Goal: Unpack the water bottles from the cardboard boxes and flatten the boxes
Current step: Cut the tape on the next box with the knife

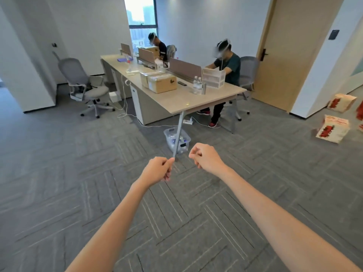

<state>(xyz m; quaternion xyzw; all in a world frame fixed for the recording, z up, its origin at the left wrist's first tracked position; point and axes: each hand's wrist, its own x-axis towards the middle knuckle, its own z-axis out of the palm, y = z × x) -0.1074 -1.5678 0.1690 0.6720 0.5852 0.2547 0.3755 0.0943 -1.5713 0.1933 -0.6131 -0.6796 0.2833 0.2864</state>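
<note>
Reaching out over the grey carpet [78, 173], both arms are up front: left hand [159, 169] and right hand [206, 158] side by side, fingers [196, 154] curled in with thumb on forefinger, gripping nothing. Cardboard boxes [162, 83] sit on the bench [176, 101] ahead, water bottles [197, 85] stand near them to the right, and red-printed cartons [333, 128] rest on that carpet far right, well apart from both hands

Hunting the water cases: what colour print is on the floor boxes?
Red print on the white floor boxes, head view.
</note>
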